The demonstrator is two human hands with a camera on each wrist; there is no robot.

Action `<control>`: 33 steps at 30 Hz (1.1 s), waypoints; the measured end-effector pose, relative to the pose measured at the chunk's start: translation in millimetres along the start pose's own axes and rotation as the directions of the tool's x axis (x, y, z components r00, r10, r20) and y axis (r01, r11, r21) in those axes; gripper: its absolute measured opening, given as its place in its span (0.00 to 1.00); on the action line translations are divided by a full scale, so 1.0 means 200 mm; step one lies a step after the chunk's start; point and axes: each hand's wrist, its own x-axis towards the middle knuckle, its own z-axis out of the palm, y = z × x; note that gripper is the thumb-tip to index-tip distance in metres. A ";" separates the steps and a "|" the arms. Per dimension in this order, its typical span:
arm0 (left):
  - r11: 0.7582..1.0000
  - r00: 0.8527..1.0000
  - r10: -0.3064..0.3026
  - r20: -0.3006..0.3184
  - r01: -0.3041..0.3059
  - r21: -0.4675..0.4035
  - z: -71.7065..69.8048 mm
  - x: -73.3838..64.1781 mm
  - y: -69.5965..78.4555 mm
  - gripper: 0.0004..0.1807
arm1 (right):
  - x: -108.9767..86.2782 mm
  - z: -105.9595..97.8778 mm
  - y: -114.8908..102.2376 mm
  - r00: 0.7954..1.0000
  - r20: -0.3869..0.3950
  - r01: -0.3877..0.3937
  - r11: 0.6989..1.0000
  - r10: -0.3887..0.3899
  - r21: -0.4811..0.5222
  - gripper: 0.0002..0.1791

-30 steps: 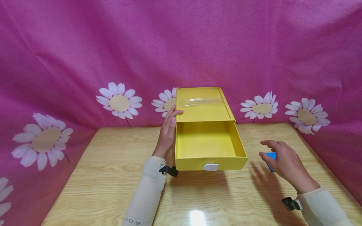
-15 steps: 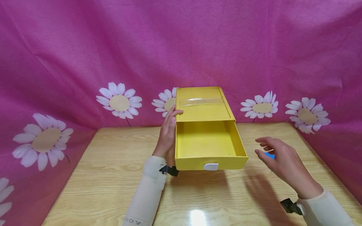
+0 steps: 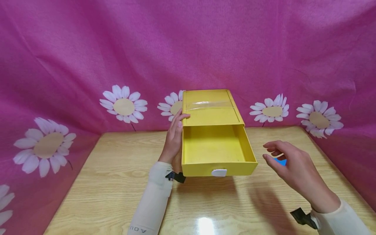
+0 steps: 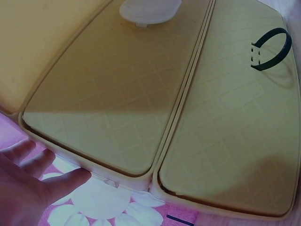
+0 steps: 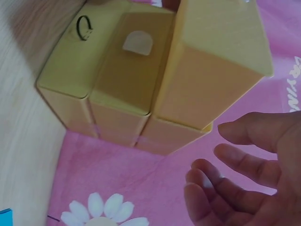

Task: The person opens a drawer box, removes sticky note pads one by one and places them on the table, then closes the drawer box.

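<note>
A yellow stacked drawer unit [image 3: 208,116] stands on the table, its top drawer [image 3: 196,169] pulled out with nothing inside. That drawer carries a white tab [image 3: 219,173]. Against the unit's left side rests my left hand [image 3: 173,142], with a finger over the top edge. To the right of the drawer my right hand [image 3: 296,171] hovers above the table, fingers loosely bent and holding nothing. Beneath it lies a flat blue thing [image 3: 281,161], mostly hidden by the hand. Both lower drawers are closed in the right wrist view; the bottom one has a black loop handle [image 5: 83,28].
The wooden table [image 3: 117,182] meets a pink cloth backdrop [image 3: 211,45] printed with white daisies, which surrounds it at the back and sides. Clear tape [image 3: 210,105] crosses the unit's top.
My right hand has shifted slightly left, covering more of the blue thing at first. The left hand and the pulled-out drawer have stayed in place.
</note>
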 end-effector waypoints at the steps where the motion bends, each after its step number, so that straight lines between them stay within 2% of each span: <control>1: 1.000 1.000 0.004 -0.001 -0.004 -0.002 0.00 0.00 0.00 0.25 | 0.00 0.00 -0.01 1.000 -0.006 0.005 1.000 -0.005 0.004 0.16; 7: 1.000 1.000 0.009 -0.002 -0.009 -0.018 0.00 0.00 0.01 0.22 | -0.01 -0.03 -0.07 0.998 -0.043 0.042 0.999 -0.040 0.030 0.17; 9: 1.000 1.000 0.001 0.002 -0.001 -0.023 -0.01 -0.01 0.07 0.22 | -0.01 -0.04 -0.09 0.996 -0.063 0.063 0.997 -0.061 0.032 0.18; 12: 1.000 1.000 -0.010 0.003 0.010 -0.022 0.00 -0.01 0.07 0.23 | -0.02 -0.06 -0.12 0.992 -0.086 0.095 0.995 -0.092 0.026 0.19; 14: 1.000 1.000 -0.013 0.002 0.013 -0.015 0.00 -0.01 0.06 0.24 | -0.02 -0.07 -0.14 0.988 -0.097 0.122 0.992 -0.119 0.022 0.19; 16: 1.000 1.000 -0.011 -0.002 0.011 -0.008 0.00 0.00 0.00 0.26 | -0.03 -0.07 -0.16 0.984 -0.102 0.148 0.989 -0.146 0.016 0.19; 26: 0.999 1.000 -0.003 -0.002 0.003 -0.031 0.00 0.00 -0.01 0.24 | -0.05 -0.07 -0.23 0.972 -0.090 0.225 0.972 -0.219 0.061 0.12; 31: 1.000 1.000 -0.017 -0.003 0.017 -0.020 0.00 0.00 -0.01 0.25 | -0.05 -0.05 -0.28 0.965 -0.071 0.261 0.958 -0.254 0.117 0.19; 33: 1.000 1.000 -0.023 -0.003 0.023 -0.018 0.00 0.00 -0.01 0.25 | -0.05 -0.04 -0.29 0.962 -0.059 0.273 0.953 -0.267 0.135 0.19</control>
